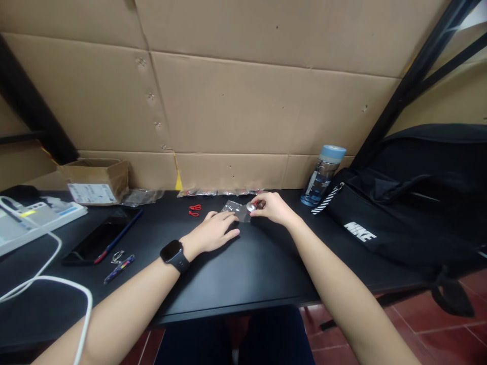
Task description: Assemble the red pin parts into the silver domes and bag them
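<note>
A small clear plastic bag (236,209) lies on the black desk between my hands. My left hand (216,230), with a dark watch (175,253) on its wrist, rests palm down with fingers stretched out, the fingertips at the bag's near left edge. Just right of the bag, my right hand (272,208) pinches a small round shiny silver piece (251,207) with something dark and reddish beside it. Fingers partly cover that piece, so its exact kind is unclear. Beyond my left hand lie small red cord loops (195,208).
Several flat clear packets (207,192) line the cardboard wall. At left are an open cardboard box (99,182), a dark tablet (106,233), a key fob (119,268), a power strip (38,223) and white cable (57,279). A water bottle (323,175) and black bag (399,203) stand right.
</note>
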A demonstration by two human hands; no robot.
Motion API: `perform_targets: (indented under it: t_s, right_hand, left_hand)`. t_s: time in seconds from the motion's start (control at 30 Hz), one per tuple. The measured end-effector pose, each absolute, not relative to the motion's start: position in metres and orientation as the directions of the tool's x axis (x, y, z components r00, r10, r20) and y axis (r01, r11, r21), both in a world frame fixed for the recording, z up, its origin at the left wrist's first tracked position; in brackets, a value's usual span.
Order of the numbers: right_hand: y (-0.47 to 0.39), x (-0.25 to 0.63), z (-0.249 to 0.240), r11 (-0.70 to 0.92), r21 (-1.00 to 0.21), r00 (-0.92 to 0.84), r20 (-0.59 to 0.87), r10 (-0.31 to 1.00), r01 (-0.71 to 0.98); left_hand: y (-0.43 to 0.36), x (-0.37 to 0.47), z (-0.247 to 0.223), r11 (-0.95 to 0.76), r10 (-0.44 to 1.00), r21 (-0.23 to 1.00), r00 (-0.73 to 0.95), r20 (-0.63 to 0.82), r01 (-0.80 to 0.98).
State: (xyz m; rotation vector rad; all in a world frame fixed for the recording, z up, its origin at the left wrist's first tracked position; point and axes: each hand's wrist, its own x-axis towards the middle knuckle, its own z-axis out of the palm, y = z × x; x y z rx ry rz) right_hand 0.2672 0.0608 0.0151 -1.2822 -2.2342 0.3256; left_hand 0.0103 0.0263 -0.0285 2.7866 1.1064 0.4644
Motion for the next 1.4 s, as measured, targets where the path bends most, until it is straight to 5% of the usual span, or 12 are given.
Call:
perform_targets:
  t_s: [0.53, 1.1, 1.4]
  right_hand:
    - [0.054, 0.264, 0.016, 0.464, -0.510, -0.474, 0.119, 0.872, 0.724]
    - [0.058, 0.257, -0.001, 0.594, -0.401, -0.579, 0.173, 0.797, 0.698]
    - [0.055, 0.240, -0.008, 0.505, -0.267, -0.407, 0.347, 0.845, 0.821]
  left_hand:
    - [0.020, 0.010, -0.035, -0.720, 0.694, 0.166, 0.694, 0.193, 0.674]
    - [0.017, 0.011, -0.032, -0.706, 0.707, 0.176, 0.691, 0.147, 0.686]
    - [0.013, 0.010, -0.030, -0.686, 0.726, 0.207, 0.675, 0.131, 0.697]
